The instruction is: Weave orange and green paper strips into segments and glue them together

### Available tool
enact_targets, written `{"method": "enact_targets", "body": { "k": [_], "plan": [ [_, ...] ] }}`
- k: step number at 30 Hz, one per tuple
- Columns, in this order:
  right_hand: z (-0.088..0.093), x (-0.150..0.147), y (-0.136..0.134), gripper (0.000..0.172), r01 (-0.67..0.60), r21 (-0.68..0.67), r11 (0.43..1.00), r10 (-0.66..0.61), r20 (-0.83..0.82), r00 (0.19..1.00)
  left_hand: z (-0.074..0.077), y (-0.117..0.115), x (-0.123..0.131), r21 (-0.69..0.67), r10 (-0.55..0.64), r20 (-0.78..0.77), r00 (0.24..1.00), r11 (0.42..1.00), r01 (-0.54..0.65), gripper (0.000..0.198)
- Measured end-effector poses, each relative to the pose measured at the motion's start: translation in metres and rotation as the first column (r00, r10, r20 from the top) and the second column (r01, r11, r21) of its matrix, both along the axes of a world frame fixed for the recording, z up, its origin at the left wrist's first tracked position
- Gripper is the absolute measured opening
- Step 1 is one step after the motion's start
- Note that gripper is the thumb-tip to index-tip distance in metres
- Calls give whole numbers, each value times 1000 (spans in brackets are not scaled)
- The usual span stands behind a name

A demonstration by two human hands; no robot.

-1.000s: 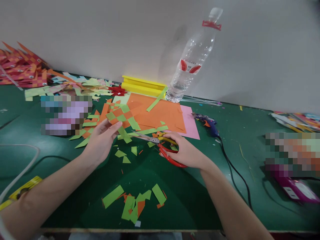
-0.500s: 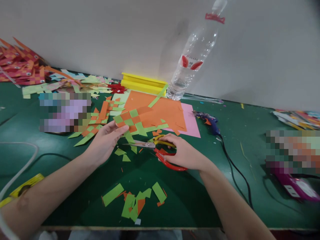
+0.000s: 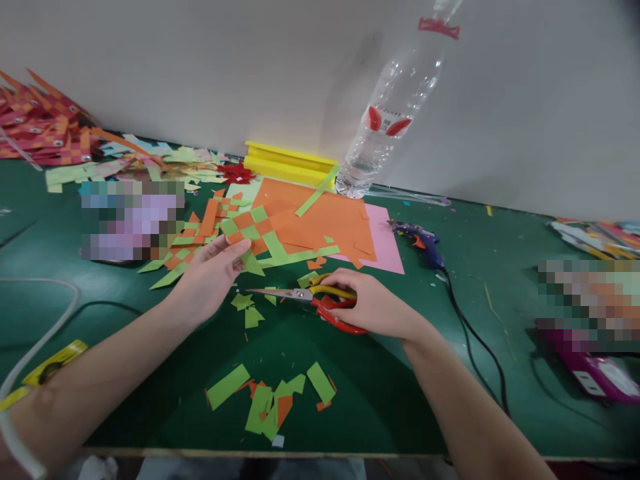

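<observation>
My left hand (image 3: pixel 213 273) pinches the lower corner of a woven piece of orange and green paper strips (image 3: pixel 253 230) and holds it just above the green table (image 3: pixel 380 393). My right hand (image 3: pixel 367 305) has its fingers through the handles of red and yellow scissors (image 3: pixel 315 298). The blades are closed and point left toward the woven piece, a short way below it. Small green paper offcuts (image 3: pixel 249 310) lie between my hands.
Orange sheets (image 3: pixel 330 220) over a pink sheet (image 3: pixel 387 243) lie behind my hands, with a yellow holder (image 3: pixel 290 165) and a clear bottle (image 3: pixel 395 107) by the wall. A blue glue gun (image 3: pixel 420 240) and its black cord lie on the right. Scraps (image 3: pixel 273 403) sit near the front edge.
The scissor blades have closed and a green strip end has dropped to the table. My left hand has turned and lifted the woven piece slightly. Both hands stay in about the same place.
</observation>
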State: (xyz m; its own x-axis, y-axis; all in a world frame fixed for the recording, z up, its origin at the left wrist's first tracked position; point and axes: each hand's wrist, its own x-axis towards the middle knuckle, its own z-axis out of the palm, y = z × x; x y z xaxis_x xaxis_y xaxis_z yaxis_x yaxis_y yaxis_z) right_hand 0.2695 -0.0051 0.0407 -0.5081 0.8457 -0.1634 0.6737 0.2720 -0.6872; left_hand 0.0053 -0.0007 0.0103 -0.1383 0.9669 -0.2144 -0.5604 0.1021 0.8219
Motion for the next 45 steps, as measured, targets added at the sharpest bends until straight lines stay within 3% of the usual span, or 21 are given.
{"method": "enact_targets", "body": {
  "k": [4,6,10,13,16,20,28,31,35,39,42,45],
  "plan": [
    [1,6,2,35,-25,-19,999,23,-110,994,4,1,-1,-15,36,-41,999,999,-37,19],
    [1,8,4,35,21,-37,999,-29,-207,978,6,1,-1,-32,68,-68,995,997,-70,19],
    [-3,10,11,46,275,-88,957,-287,-378,880,8,0,-1,-61,123,-118,985,990,-131,20],
    [-7,9,17,48,453,-122,883,-456,-449,768,9,0,-1,-48,115,-136,984,991,-122,20],
    [-13,9,21,50,562,-144,814,-547,-514,660,11,1,0,-54,137,-160,978,988,-148,24],
    [-16,9,23,51,604,-140,785,-560,-578,594,11,1,-1,-76,155,-153,976,983,-168,29],
    [-18,10,25,32,657,-141,741,-594,-594,542,3,-1,-3,-70,37,-164,986,996,-49,21],
    [-20,11,24,34,669,-32,743,-542,-615,573,4,-1,-2,-87,-42,-203,978,996,24,16],
    [-22,15,21,43,666,152,731,-516,-515,684,3,-3,-1,-77,-119,-318,941,992,99,12],
    [-23,14,19,48,601,380,703,-503,-332,798,2,-7,-1,6,-111,-538,836,991,136,31],
    [-24,13,20,38,494,520,697,-470,-188,862,5,-10,-1,53,-118,-629,769,980,193,43],
    [-28,14,22,18,406,598,691,-447,-88,890,7,-11,-1,83,-123,-704,700,964,253,42]
  ]
}}
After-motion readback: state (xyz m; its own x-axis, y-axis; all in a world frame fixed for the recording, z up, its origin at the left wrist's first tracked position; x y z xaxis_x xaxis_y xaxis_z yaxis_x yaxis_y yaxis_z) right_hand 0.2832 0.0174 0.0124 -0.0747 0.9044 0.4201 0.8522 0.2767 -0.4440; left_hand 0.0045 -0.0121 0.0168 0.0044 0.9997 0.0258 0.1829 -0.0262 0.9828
